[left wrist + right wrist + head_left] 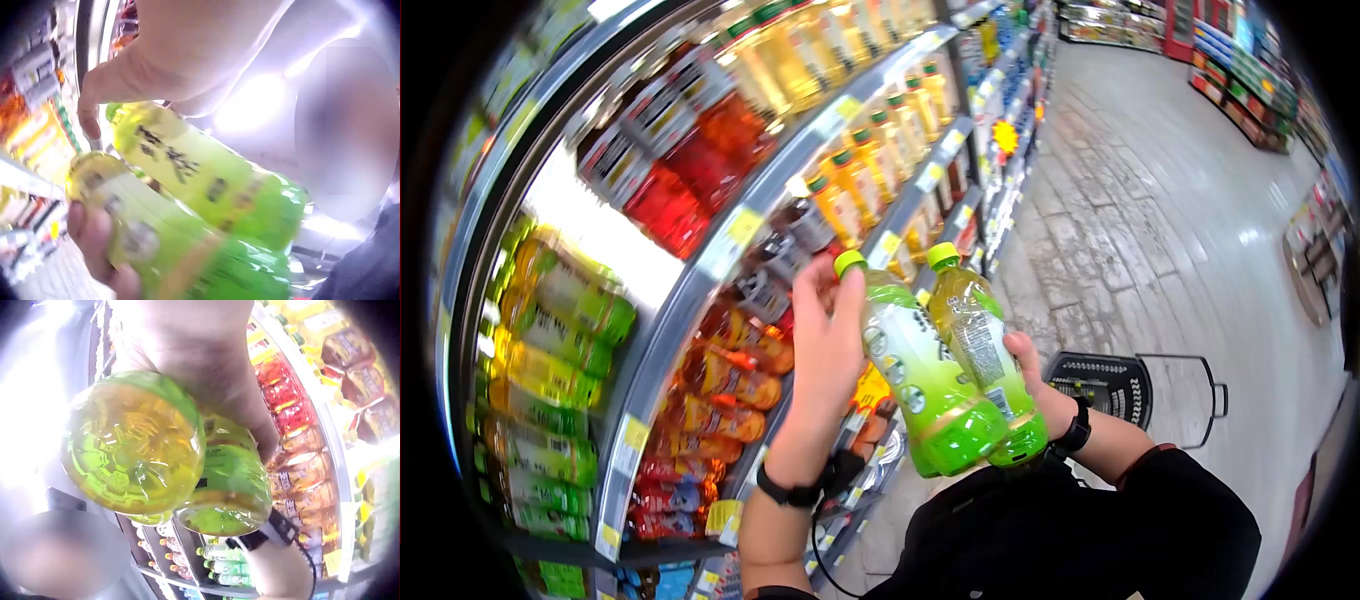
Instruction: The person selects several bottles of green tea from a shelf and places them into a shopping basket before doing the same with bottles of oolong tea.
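Two green-labelled plastic drink bottles are held tilted side by side before the body, caps up: one nearer the shelf (920, 370) and one to its right (985, 350). My right hand (1040, 375) grips them from the right, its thumb against the right bottle; its curled fingers (94, 244) show in the left wrist view. My left hand (825, 325) pinches at the neck of the shelf-side bottle, fingertips beside its yellow-green cap (849, 262). In the right wrist view the bottle bases (134, 444) face the camera.
Curved drink shelves (690, 300) rise close on the left, with green-labelled bottles (550, 420), red bottles (665, 205) and orange-labelled bottles (725, 385). A black basket (1100, 385) with a handle stands on the tiled floor at right. The aisle (1100, 190) runs ahead past another display (1245, 90).
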{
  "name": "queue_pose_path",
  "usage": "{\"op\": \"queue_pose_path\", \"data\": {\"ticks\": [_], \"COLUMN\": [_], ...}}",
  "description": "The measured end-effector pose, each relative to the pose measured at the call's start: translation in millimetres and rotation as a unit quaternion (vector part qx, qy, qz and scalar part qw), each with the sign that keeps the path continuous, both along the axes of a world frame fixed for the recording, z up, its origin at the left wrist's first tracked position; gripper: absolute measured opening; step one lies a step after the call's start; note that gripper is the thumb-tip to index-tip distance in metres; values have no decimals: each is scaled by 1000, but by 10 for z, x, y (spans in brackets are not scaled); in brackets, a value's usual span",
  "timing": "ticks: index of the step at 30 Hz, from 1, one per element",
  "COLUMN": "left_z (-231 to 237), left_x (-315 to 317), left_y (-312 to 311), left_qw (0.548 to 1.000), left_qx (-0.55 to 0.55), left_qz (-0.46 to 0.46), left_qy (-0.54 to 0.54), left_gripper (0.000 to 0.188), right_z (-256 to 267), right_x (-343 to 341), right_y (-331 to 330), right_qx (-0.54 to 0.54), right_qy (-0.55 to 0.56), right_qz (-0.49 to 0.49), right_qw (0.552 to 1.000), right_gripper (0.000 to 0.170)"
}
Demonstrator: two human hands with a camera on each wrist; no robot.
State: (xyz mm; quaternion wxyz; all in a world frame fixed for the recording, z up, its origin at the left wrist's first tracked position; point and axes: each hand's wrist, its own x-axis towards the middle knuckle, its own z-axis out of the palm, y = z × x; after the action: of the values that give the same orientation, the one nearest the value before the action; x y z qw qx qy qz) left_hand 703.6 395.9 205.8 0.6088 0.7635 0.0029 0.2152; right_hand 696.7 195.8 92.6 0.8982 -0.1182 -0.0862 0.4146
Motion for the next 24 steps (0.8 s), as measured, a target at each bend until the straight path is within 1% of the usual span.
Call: {"op": "queue_pose_path", "data": {"ticks": [1, 3, 4, 5, 7, 8, 9, 11, 12, 13, 14, 15, 16, 17, 19, 20, 22, 23, 24], "left_z": [-91, 42, 56, -89, -166, -228, -208, -411, -602, -806, -1103, -1323, -1511, -1686, -2054, -2321, -2982, -3328, -3724], "left_x": [-82, -360, -346, -262, -163, -67, -24, 138, 245, 364, 483, 539, 556, 606, 743, 786, 967, 1049, 1070], "left_y": [-148, -694, -871, -998, -1391, -1586, -1854, -2281, -2460, -2631, -2940, -3052, -3178, -3311, -3513, -3604, -3830, -3917, -3980], "left_qw": [998, 985, 967, 964, 949, 939, 914, 905, 897, 879, 855, 837, 838, 820, 781, 773, 761, 768, 773], "left_qx": [55, -46, -130, -125, -138, -139, -200, -219, -236, -251, -263, -279, -275, -284, -304, -308, -314, -307, -297], "left_qz": [-34, -130, -164, -192, -241, -269, -308, -317, -320, -332, -345, -341, -339, -345, -351, -335, -307, -309, -310], "left_qy": [10, 104, 148, 132, 153, 160, 174, 183, 193, 231, 283, 325, 327, 358, 417, 442, 478, 469, 467], "left_gripper": [53, 79, 92, 92, 93, 95, 96, 93, 74, 66, 59, 53, 41, 41, 42, 41, 40, 39, 38], "right_z": [67, 294, 329, 340, 316, 294, 260, 193, 26, 28, -23, -61, -195, -354, -631, -875, -1646, -2018, -2280], "right_x": [-8, -40, -41, -26, -17, -14, -23, -27, 1, -11, -33, -2, 28, 53, 173, 220, 437, 501, 543], "right_y": [-130, -453, -628, -821, -1264, -1504, -1748, -2206, -2447, -2661, -3015, -3176, -3307, -3490, -3688, -3746, -3864, -3904, -3929], "right_qx": [2, -2, 2, -18, -66, -72, -90, -225, -266, -283, -301, -316, -307, -316, -281, -312, -373, -402, -448], "right_qy": [-3, -7, -25, -51, -98, -101, -108, -149, -150, -142, -118, -104, -90, -23, 67, 69, 55, 64, 70], "right_qz": [-14, -43, -52, -74, -118, -128, -160, -223, -220, -233, -250, -249, -250, -224, -186, -201, -232, -229, -212], "right_qw": [1000, 999, 998, 996, 986, 984, 977, 937, 927, 919, 913, 910, 914, 922, 939, 926, 897, 884, 866], "right_gripper": [78, 78, 77, 77, 75, 72, 69, 78, 75, 69, 63, 57, 51, 45, 41, 41, 41, 42, 43]}}
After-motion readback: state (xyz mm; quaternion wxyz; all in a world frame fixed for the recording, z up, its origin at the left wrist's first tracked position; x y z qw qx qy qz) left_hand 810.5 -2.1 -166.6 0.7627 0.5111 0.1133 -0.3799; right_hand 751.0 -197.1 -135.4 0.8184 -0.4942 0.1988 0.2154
